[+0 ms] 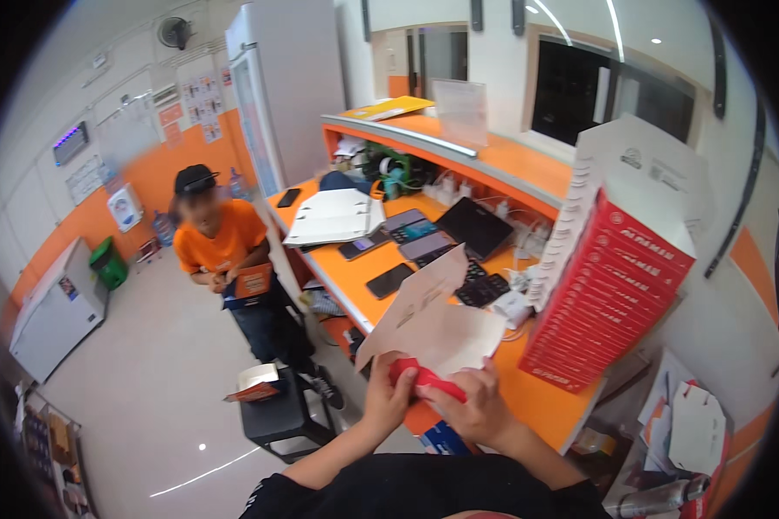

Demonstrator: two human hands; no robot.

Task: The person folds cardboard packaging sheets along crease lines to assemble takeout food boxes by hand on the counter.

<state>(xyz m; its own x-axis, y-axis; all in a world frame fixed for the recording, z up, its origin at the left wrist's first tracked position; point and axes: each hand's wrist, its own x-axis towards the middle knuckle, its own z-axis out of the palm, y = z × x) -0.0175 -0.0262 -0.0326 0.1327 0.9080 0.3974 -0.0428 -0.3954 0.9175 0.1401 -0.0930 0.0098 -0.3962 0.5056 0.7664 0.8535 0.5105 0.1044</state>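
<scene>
Head view. Both grips close on a red-and-white carton (469,336), held with its lid raised just in front of the person, over the near edge of the orange tabletop (541,400). The left grip (388,394) pinches the red front wall at its 7 o'clock corner; the right grip (476,398) clasps the same wall toward 5 o'clock, thumb laid along it.

Relative to the carton, the tabletop bears a tall, leaning stack of red cartons (601,303) at 2 o'clock, and a black tablet (474,229) and several phones (389,281) around 12. In the room, a co-worker (221,238) in an orange shirt holds an orange-and-dark box (253,281) at 10 o'clock; a black stool (290,419) carrying an open box (258,381) stands at 8; a white chest freezer (61,311) lies at 9.
</scene>
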